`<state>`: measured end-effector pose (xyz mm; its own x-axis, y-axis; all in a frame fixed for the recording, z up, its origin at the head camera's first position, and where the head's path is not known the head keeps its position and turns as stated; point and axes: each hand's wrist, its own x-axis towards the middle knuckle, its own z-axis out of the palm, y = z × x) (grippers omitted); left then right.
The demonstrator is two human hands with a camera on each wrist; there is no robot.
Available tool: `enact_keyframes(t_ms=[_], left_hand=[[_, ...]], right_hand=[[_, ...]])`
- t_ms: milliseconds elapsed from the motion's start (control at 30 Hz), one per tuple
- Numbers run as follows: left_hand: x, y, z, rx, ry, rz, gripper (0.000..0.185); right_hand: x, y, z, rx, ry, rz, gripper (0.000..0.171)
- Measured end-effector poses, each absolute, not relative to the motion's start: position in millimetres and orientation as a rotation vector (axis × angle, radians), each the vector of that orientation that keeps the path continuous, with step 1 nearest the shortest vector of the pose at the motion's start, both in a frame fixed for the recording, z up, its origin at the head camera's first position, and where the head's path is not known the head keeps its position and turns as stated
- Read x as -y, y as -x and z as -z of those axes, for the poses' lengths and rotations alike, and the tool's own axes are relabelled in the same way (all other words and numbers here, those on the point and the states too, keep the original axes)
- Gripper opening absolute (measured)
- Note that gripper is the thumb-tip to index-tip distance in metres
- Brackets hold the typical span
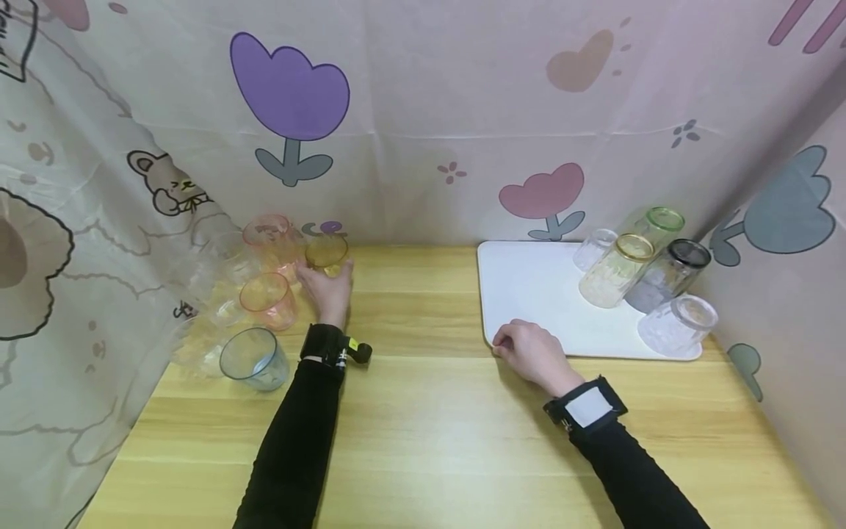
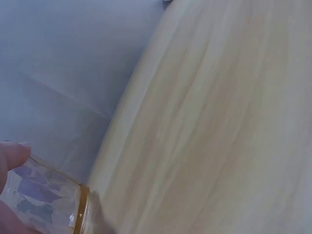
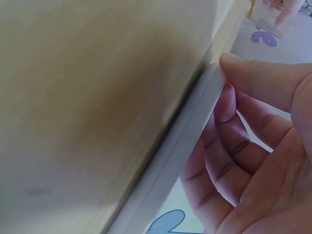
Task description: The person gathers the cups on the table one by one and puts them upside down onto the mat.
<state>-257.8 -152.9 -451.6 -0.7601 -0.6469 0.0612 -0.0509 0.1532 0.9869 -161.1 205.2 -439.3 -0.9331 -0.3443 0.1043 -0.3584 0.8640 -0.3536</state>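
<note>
At the back left of the table, my left hand point(image 1: 328, 290) grips an amber-tinted glass point(image 1: 327, 253). The left wrist view has part of this glass point(image 2: 46, 200) between thumb and finger, with its amber ring near the tabletop. Beside that hand stand a pink glass point(image 1: 280, 253), an orange-pink glass point(image 1: 269, 303) and a blue-grey glass point(image 1: 261, 361). My right hand point(image 1: 532, 353) rests at the near left corner of a white tray point(image 1: 522, 283). Its thumb touches the corner and its fingers are loosely curled beside the rim point(image 3: 173, 146); some fingertips are hidden.
Several glasses stand on the tray's right side: yellow point(image 1: 611, 272), green-rimmed point(image 1: 663, 220), dark grey point(image 1: 667, 275) and clear point(image 1: 677, 325). Clear glasses point(image 1: 228, 294) crowd the table's left edge. A patterned curtain point(image 1: 423, 95) hangs behind the wooden table point(image 1: 423, 441).
</note>
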Motion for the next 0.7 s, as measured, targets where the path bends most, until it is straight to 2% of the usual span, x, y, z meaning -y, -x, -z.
enact_keyframes(t_ms=[467, 700], left_hand=[[125, 221, 431, 1.843, -0.660, 2.058, 0.078], [109, 206, 421, 1.612, -0.457, 2.373, 0.045]], right_hand=[[-205, 161, 443, 2.997, -0.550, -0.600, 0.006], [-206, 161, 442, 3.003, -0.537, -0.627, 0.005]])
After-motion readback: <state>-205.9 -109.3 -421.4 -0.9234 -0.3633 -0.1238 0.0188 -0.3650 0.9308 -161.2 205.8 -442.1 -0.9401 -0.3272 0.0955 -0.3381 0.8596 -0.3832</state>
